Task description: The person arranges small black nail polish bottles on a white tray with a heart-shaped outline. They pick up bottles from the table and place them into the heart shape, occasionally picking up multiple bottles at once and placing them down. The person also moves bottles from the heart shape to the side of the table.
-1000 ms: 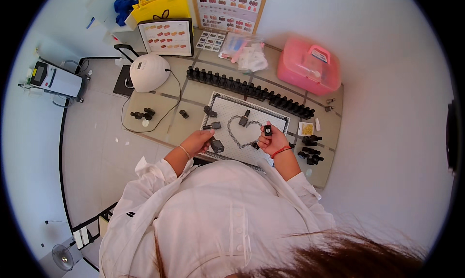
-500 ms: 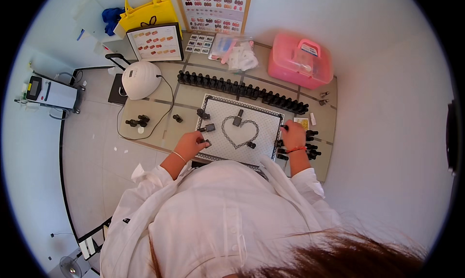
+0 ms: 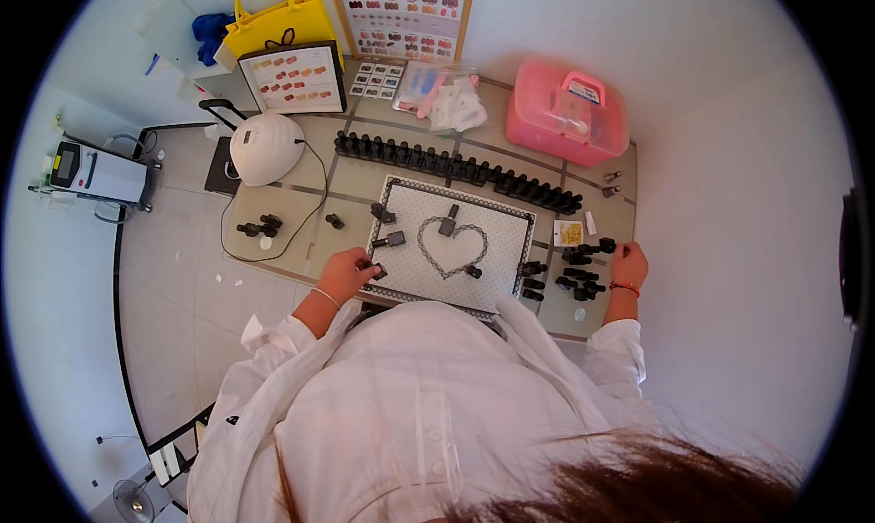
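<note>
My left hand [image 3: 351,272] is closed on a small black bottle [image 3: 378,272] at the left edge of the white patterned mat [image 3: 497,250]. My right hand [image 3: 627,268] is at the table's right side, its fingertips on another black bottle [image 3: 606,246] beside a cluster of similar bottles [image 3: 581,286]. A bottle lying on its side [image 3: 394,239] is just above my left hand. One bottle [image 3: 448,220] lies at the top of the printed lace heart, another [image 3: 473,271] at its lower right. A card of yellow bits [image 3: 567,233] and a small white tube [image 3: 590,222] sit near my right hand.
Behind the mat runs a long row of black bottles [image 3: 456,168]. A white lamp [image 3: 264,145] with a cord stands at left. Along the back are colour charts [image 3: 290,76], a yellow bag [image 3: 283,22], plastic packets [image 3: 451,99] and a pink case [image 3: 565,113]. A wheeled machine [image 3: 96,172] stands left.
My right hand has moved from over the mat out to the right-side bottles, carrying a bottle. My left hand has drawn slightly left and down with its bottle.
</note>
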### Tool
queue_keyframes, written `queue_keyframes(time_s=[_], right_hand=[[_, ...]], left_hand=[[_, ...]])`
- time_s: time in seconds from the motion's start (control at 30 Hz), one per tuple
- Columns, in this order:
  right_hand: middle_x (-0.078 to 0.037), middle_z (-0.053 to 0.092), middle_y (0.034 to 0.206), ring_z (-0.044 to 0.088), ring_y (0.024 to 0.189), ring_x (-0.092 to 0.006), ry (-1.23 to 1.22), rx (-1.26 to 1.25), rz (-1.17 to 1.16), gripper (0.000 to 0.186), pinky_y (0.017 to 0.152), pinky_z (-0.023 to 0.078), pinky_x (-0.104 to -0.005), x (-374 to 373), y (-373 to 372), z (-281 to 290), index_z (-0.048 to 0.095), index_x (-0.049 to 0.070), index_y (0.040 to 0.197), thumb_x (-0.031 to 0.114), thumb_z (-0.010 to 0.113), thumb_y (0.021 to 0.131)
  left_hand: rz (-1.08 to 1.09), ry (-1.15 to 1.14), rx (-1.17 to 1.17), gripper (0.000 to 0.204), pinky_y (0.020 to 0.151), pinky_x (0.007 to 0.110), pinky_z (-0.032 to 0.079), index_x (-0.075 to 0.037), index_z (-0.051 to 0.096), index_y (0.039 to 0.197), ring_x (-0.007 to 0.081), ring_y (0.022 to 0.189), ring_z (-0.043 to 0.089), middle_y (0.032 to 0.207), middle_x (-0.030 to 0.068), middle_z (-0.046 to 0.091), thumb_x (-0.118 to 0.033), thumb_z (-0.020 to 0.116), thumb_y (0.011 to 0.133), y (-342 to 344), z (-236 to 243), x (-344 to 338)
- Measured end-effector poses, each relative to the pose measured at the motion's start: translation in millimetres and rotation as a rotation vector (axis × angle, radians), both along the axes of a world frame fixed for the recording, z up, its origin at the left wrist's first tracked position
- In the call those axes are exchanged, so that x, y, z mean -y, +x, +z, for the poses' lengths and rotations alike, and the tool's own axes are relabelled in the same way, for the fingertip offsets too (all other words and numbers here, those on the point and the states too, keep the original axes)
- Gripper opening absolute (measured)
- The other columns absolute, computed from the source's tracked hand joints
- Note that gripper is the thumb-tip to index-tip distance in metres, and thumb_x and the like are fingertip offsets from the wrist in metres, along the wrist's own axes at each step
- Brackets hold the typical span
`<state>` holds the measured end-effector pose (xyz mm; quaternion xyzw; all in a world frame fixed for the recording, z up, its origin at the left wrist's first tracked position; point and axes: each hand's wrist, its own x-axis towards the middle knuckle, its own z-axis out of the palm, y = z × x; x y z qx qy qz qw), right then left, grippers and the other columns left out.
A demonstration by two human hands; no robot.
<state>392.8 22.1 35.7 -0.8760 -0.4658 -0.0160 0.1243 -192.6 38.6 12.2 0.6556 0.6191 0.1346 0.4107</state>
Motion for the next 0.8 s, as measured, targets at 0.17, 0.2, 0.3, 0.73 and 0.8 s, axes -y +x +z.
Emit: queue_keyframes(time_s=[0.17,0.2,0.3,0.73,0.8], right_hand=[[-0.013,0.071,0.087,0.067,0.082,-0.0330,-0.128,0.034,-0.130,0.026,0.074,0.053,-0.0417,22.5,31.1,-15.3,0.070,0.009,0.092,0.033,0.067,0.084],[-0.012,0.071,0.088,0.067,0.083,-0.0328,-0.181,0.040,-0.153,0.026,0.075,0.052,-0.0421,24.9,34.7,-19.7,0.070,0.010,0.092,0.034,0.067,0.084],[-0.009,0.072,0.094,0.067,0.090,-0.0302,-0.352,-0.009,-0.187,0.027,0.081,0.051,-0.0434,21.5,21.6,-27.1,0.072,0.014,0.095,0.038,0.068,0.083],[-0.004,0.071,0.104,0.065,0.103,-0.0259,-0.616,-0.038,-0.196,0.029,0.093,0.043,-0.0476,5.0,-5.5,-33.8,0.071,0.022,0.104,0.043,0.064,0.085],[-0.005,0.071,0.105,0.064,0.105,-0.0262,-0.623,-0.048,-0.200,0.031,0.095,0.041,-0.0492,4.8,-6.8,-32.7,0.071,0.022,0.106,0.044,0.063,0.086]], left_hand=[[0.011,-0.015,0.031,0.025,0.060,0.031,0.050,-0.001,0.064,0.086,0.0188,0.062,0.060,0.069,0.0098,0.064,-0.020,0.078,0.078,1.1,-2.2,-1.5],[0.010,-0.020,0.035,0.025,0.060,0.031,0.050,-0.001,0.064,0.086,0.0187,0.062,0.060,0.068,0.0096,0.064,-0.020,0.078,0.078,1.7,-2.5,-1.8],[0.037,-0.025,0.070,0.023,0.060,0.031,0.050,-0.001,0.064,0.086,0.0185,0.062,0.061,0.068,0.0094,0.064,-0.019,0.077,0.079,1.7,-6.4,0.4],[-0.150,0.117,-0.346,0.018,0.073,0.043,0.051,-0.006,0.067,0.088,0.0329,0.082,0.063,0.085,0.0128,0.066,-0.022,0.071,0.080,7.2,-12.5,0.6],[-0.177,0.111,-0.417,0.019,0.074,0.044,0.051,-0.007,0.066,0.090,0.0329,0.085,0.063,0.088,0.0129,0.065,-0.024,0.069,0.081,7.7,-14.7,0.2]])
